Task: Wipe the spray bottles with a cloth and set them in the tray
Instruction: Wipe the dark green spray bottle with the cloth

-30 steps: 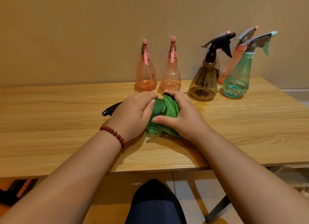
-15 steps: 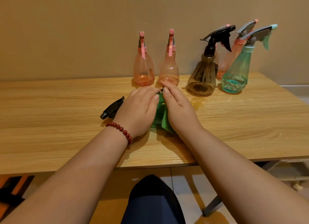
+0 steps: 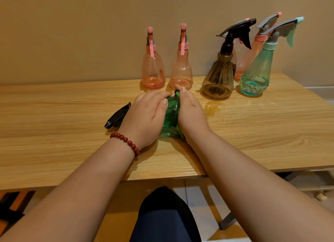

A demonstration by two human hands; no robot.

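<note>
Head | left hand (image 3: pixel 146 115) grips green spray bottle (image 3: pixel 170 119) lying on worktop (image 3: pixel 54 119) | right hand (image 3: pixel 191 113) curled round green cloth (image 3: pixel 180 133) at its base | other spray bottles (image 3: pixel 216 83) upright behind

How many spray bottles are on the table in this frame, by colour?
Pink spray bottles: 3
Brown spray bottle: 1
Teal spray bottle: 1
Green spray bottle, lying down: 1
Half-hidden bottle behind the brown one, colour unclear: 1
Total: 7
</note>
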